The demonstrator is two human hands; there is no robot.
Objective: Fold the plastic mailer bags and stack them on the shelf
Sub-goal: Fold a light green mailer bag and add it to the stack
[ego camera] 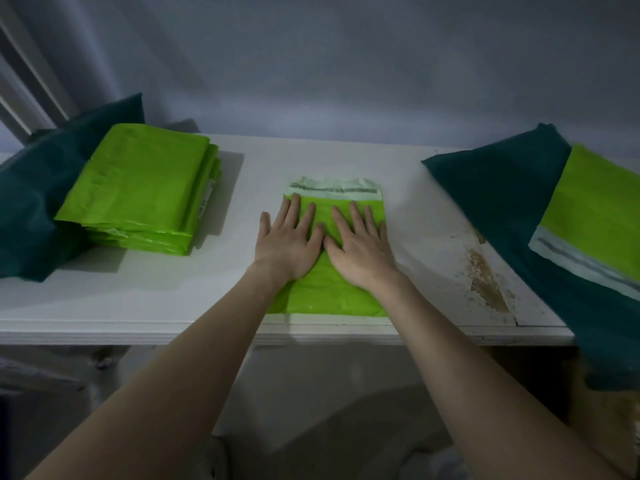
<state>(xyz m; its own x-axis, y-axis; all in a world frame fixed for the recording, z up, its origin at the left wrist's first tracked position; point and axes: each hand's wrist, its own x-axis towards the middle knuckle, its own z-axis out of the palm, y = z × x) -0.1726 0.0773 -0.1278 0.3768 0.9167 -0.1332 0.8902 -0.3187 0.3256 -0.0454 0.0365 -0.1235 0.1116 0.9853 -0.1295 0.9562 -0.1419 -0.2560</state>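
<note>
A bright green plastic mailer bag [332, 292] lies flat on the white shelf [207, 299], its pale adhesive flap at the far end. My left hand [289, 242] and my right hand [360, 247] both press flat on it, fingers straight and spread, thumbs almost touching at the middle. A stack of folded green mailer bags [142, 188] sits at the left of the shelf. At the right, an unfolded green mailer [595, 209] lies on a dark teal bag [502, 202].
Another dark teal bag [34, 202] lies under and behind the left stack. The shelf's paint is chipped brown [486, 282] right of the flat bag. A grey wall stands close behind. Below the shelf's front edge the space is dim.
</note>
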